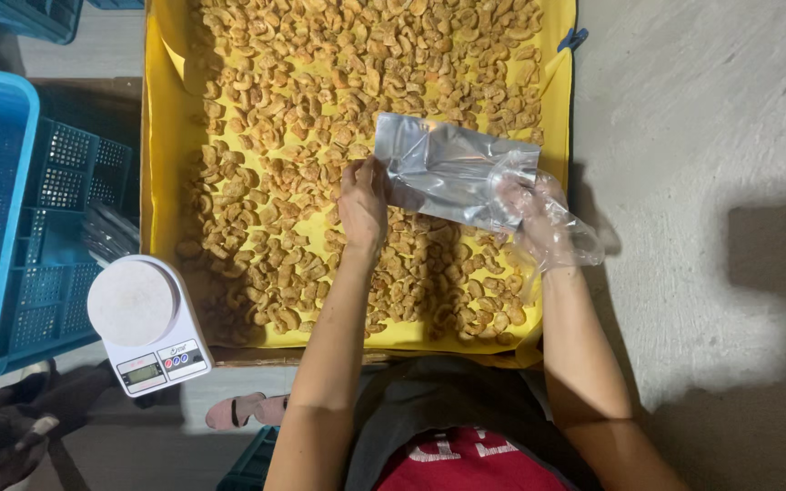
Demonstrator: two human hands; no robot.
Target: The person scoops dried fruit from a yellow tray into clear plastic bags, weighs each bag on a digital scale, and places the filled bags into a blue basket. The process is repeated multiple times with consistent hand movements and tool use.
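Head view looks straight down on your 2 hands over a wide yellow tray covered with small golden-brown dried pieces. Your right hand, inside a loose clear plastic glove, is closed on the edge of a silvery clear pouch and holds it flat just above the pieces, near the right side of the tray. Your left hand is bare; its fingers are bent together and touch the pouch at its left lower corner, but whether they pinch the film or only rest on it, I cannot tell. The mouth of the pouch looks not opened yet, so I judge the step in hand is the preparing of the pouch before any filling. The next move, as I see it, calls for separating the 2 thin layers, which are slippery and stick easily. A white kitchen scale stands at the tray's near left corner, beside blue plastic crates
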